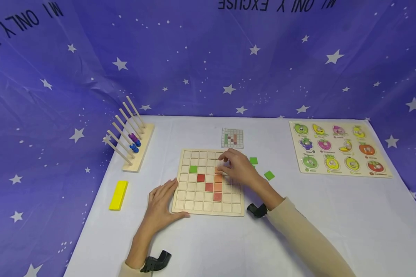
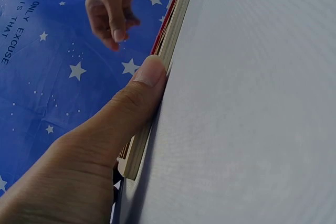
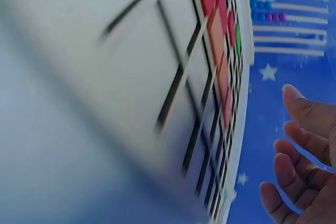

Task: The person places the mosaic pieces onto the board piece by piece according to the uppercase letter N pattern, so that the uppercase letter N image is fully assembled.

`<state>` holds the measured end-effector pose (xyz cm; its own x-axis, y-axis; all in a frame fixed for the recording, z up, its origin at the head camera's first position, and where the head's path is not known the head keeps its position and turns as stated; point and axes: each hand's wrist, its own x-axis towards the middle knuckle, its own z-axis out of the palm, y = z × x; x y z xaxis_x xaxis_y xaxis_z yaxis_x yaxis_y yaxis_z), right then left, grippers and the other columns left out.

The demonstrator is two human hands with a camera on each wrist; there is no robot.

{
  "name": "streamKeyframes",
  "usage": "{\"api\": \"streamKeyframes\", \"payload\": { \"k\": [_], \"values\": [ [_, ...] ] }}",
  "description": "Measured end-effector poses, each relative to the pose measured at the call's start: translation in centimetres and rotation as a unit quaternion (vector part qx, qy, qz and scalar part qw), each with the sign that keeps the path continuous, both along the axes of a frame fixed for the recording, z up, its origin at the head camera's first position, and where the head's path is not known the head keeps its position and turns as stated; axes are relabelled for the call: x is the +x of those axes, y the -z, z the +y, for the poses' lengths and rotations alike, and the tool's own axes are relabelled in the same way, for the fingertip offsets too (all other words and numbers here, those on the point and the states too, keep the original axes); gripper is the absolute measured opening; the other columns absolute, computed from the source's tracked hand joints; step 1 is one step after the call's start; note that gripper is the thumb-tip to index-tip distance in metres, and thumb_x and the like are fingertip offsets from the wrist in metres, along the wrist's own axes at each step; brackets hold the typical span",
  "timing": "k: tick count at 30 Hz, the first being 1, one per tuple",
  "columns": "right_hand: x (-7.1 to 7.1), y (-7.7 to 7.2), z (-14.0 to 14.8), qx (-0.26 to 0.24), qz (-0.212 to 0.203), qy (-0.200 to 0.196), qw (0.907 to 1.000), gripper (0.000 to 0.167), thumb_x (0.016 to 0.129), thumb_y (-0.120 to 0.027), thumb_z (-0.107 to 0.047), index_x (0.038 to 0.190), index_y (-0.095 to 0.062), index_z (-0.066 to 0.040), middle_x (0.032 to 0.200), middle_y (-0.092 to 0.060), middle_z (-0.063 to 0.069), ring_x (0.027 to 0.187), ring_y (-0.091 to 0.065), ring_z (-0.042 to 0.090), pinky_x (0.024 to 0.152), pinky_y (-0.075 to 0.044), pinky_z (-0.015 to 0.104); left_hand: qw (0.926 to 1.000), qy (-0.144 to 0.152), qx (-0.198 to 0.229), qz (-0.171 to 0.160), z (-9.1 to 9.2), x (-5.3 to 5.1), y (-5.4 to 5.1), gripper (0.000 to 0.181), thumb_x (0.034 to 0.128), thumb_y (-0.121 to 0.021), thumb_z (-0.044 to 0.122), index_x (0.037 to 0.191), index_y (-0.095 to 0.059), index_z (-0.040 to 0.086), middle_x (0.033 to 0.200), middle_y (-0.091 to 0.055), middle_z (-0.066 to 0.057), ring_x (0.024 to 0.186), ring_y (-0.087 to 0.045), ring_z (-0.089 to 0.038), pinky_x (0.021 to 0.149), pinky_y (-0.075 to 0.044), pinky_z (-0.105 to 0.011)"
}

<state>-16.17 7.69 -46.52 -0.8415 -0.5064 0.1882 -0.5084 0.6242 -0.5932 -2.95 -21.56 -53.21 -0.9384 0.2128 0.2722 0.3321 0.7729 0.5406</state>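
Note:
A wooden grid board [image 1: 189, 207] lies on the table with a green tile [image 1: 193, 169], red tiles [image 1: 209, 187] in a diagonal and orange tiles [image 1: 218, 187] in a column. My left hand [image 1: 160, 206] rests at its front left corner. The fingers lie along the left edge, and the thumb [image 2: 149, 72] presses the front edge. Over the upper end of the orange column hovers my right hand [image 1: 240, 167], fingers loosely bent. In the right wrist view, thumb and fingers [image 3: 302, 166] stand apart, and no tile shows between them. This hand hides part of the board.
Green tiles [image 1: 269, 175] lie loose right of the board. Behind it is a small pattern card [image 1: 232, 138]. A peg stand [image 1: 138, 150] with beads and a yellow block [image 1: 118, 195] are at left. A fruit puzzle board [image 1: 339, 148] occupies the right back.

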Motion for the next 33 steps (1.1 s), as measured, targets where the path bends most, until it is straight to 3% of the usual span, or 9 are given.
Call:
{"api": "streamKeyframes", "payload": {
  "k": [15,33],
  "values": [
    [0.0,1.7,7.7,0.041,-0.03,0.089,0.9948,0.029,0.078,-0.084,-0.017,0.095,-0.066,-0.004,0.09,-0.061,0.008,0.078,-0.054,0.019,0.07,-0.045,0.033,1.0,-0.001,0.0,-0.003,-0.1,0.0,0.1,0.114,0.0555,-0.089,0.057,0.147,-0.044,0.006,0.153,-0.042,-0.009,0.139,-0.038,-0.027,0.108,-0.021,-0.048],
    [-0.1,3.2,9.0,0.056,-0.029,0.094,0.9936,0.029,0.078,-0.083,-0.015,0.098,-0.067,-0.002,0.089,-0.061,0.007,0.077,-0.053,0.018,0.068,-0.044,0.031,1.0,-0.001,0.002,-0.001,-0.1,0.0,0.1,0.114,0.0547,-0.089,0.056,0.146,-0.044,0.006,0.153,-0.042,-0.009,0.139,-0.038,-0.027,0.108,-0.021,-0.047]
  ]
}}
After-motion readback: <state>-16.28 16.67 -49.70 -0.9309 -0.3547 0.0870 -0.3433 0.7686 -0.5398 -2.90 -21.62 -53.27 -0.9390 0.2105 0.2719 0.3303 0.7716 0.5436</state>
